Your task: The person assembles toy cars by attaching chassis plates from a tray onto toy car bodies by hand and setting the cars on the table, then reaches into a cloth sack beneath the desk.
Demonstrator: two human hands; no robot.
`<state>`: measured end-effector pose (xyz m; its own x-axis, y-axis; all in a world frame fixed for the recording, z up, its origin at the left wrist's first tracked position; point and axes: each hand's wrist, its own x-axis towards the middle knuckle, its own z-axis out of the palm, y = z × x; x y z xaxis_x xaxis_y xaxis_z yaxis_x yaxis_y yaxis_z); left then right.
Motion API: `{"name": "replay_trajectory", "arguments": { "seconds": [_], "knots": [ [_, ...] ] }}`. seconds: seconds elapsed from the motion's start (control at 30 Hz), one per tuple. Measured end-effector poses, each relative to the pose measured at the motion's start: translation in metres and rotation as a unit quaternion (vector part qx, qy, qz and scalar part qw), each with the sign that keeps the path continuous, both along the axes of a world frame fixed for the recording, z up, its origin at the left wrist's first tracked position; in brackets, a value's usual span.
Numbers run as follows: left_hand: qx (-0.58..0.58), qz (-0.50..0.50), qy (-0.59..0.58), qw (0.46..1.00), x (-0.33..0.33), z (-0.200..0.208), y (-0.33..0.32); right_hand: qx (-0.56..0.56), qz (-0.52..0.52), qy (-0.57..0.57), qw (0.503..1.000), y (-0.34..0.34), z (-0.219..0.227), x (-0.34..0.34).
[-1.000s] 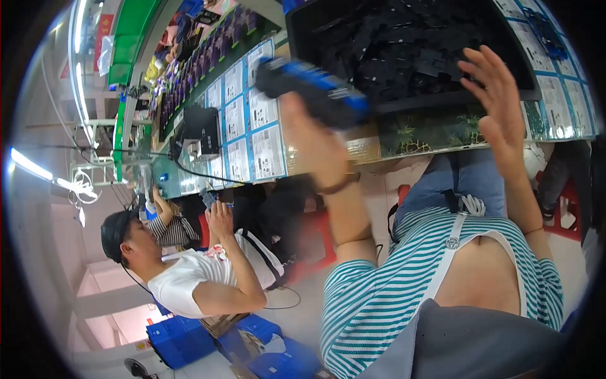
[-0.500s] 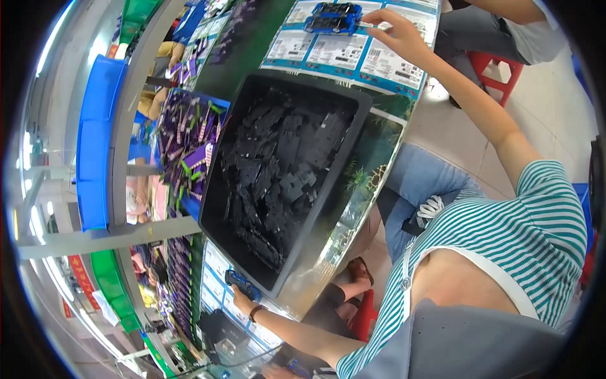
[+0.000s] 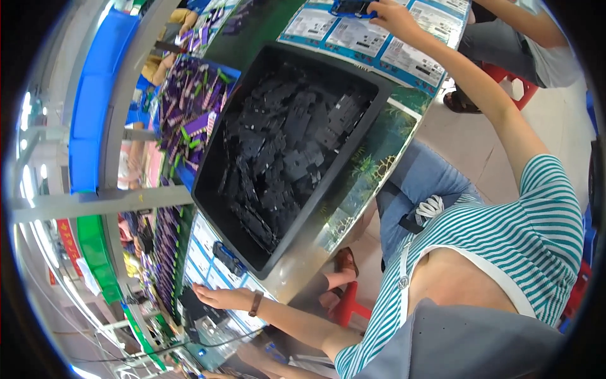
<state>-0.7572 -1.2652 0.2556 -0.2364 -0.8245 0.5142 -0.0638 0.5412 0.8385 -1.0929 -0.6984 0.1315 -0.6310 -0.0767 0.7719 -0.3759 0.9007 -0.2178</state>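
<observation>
My right hand (image 3: 396, 20) is at the top of the view, its fingers closed on the edge of a blue-rimmed black plastic frame (image 3: 351, 7), which is partly cut off by the picture's edge. The frame is over the printed sheets. My left hand (image 3: 221, 298), with a brown band at the wrist, is at the lower left. Its fingers are stretched out and I see nothing in them. Close by, a second blue-and-black part (image 3: 228, 258) lies on the sheets, against the tub's near-left end. Between my hands stands a large black tub (image 3: 315, 208) holding many flat black plastic parts (image 3: 287, 145).
Printed sheets (image 3: 413, 63) cover the bench at both ends. Past the tub are a bin of purple and green strips (image 3: 192, 120) and a row of purple parts (image 3: 165, 246). Blue (image 3: 95, 107) and green trays hang on a rail. Other people sit nearby, one with a red stool (image 3: 524, 91).
My left hand has let go of the blue-and-black part and drawn away from it. My right hand now grips the blue-rimmed frame. The whole view has shifted slightly.
</observation>
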Motion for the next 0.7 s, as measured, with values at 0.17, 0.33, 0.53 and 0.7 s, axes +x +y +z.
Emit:
{"name": "replay_trajectory", "arguments": {
  "seconds": [0.17, 0.33, 0.53, 0.7],
  "knots": [
    [0.115, -0.313, 0.182, 0.925, -0.004, 0.008, 0.112, -0.068, 0.122, -0.123, 0.983, -0.049, 0.105, 0.078],
    [0.429, -0.505, 0.241, 0.710, -0.049, -0.001, 0.196, -0.078, 0.282, -0.216, 0.931, -0.107, 0.172, 0.152],
    [0.558, -0.542, 0.308, 0.548, -0.073, -0.019, 0.218, -0.051, 0.451, -0.183, 0.872, -0.177, 0.143, 0.204],
    [0.501, -0.465, 0.315, 0.658, -0.073, -0.027, 0.196, -0.074, 0.536, -0.247, 0.804, -0.200, 0.142, 0.192]
  ]
}}
